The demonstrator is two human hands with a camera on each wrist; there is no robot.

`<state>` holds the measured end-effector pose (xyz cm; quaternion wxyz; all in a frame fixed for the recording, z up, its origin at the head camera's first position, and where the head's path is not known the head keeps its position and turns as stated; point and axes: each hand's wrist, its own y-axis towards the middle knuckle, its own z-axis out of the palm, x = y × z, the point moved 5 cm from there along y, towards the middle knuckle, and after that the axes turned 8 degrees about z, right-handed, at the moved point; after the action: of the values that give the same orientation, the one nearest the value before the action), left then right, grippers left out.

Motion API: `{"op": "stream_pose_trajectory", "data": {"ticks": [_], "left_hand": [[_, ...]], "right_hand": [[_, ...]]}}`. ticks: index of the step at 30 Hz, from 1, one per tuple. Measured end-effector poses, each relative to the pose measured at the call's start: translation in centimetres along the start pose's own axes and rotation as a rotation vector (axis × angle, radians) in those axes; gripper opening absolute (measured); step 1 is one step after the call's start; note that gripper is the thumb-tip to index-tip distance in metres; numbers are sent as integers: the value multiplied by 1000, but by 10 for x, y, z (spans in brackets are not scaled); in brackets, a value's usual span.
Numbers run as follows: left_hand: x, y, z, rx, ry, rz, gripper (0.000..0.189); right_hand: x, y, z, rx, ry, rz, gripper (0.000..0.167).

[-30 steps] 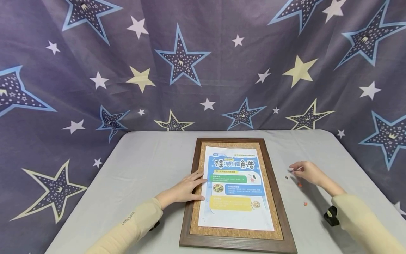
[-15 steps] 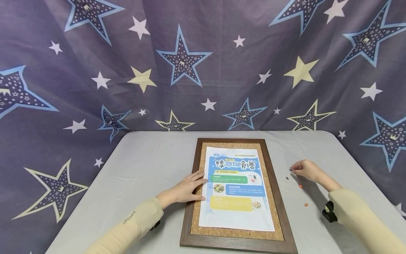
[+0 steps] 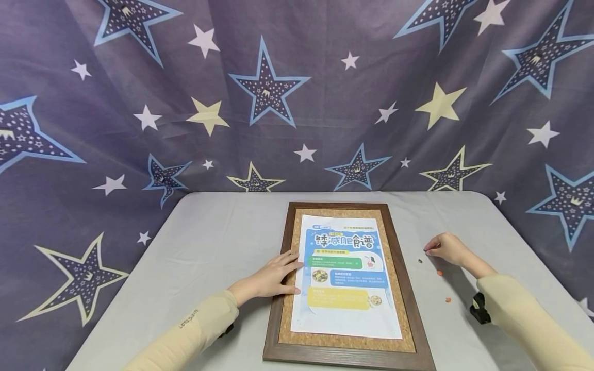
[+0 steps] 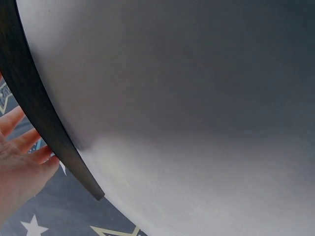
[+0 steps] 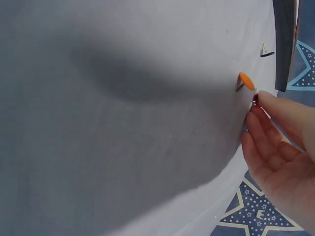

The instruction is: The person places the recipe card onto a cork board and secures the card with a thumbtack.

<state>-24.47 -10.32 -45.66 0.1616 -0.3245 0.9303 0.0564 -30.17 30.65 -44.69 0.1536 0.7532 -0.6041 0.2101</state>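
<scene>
A brown wood-framed cork board (image 3: 348,356) lies flat on the table, and a printed poster (image 3: 345,322) rests on its cork. My left hand (image 3: 268,275) rests on the left side of the frame, fingers extended to the poster's left edge. To the right of the board, my right hand (image 3: 450,250) pinches a small red thumbtack (image 5: 256,99) between thumb and fingertips, low over the table; the fingers partly hide it. Beside those fingers are an orange thumbtack (image 5: 246,81) and a dark-headed thumbtack (image 5: 267,54) with its pin pointing up.
Another orange thumbtack (image 3: 448,299) lies closer to the front, right of the board. A pale grey cloth (image 3: 223,221) covers the table. Behind it hangs a star-patterned curtain (image 3: 325,113).
My right hand has closed its fingertips on the small thumbtack, and its forearm has shifted slightly left. My left hand stays on the board's frame.
</scene>
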Motion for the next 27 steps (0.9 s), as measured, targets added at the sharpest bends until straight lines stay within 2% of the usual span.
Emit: {"op": "stream_pose_trajectory", "data": {"ticks": [14, 21, 27], "left_hand": [[-1, -1, 1, 1, -1, -2, 66], [-1, -1, 1, 3, 1, -1, 67], [4, -1, 4, -49, -22, 64, 70]], "right_hand": [[2, 0, 3, 27, 62, -13, 8], [3, -2, 2, 42, 53, -25, 7], [3, -1, 2, 52, 48, -33, 4]]}}
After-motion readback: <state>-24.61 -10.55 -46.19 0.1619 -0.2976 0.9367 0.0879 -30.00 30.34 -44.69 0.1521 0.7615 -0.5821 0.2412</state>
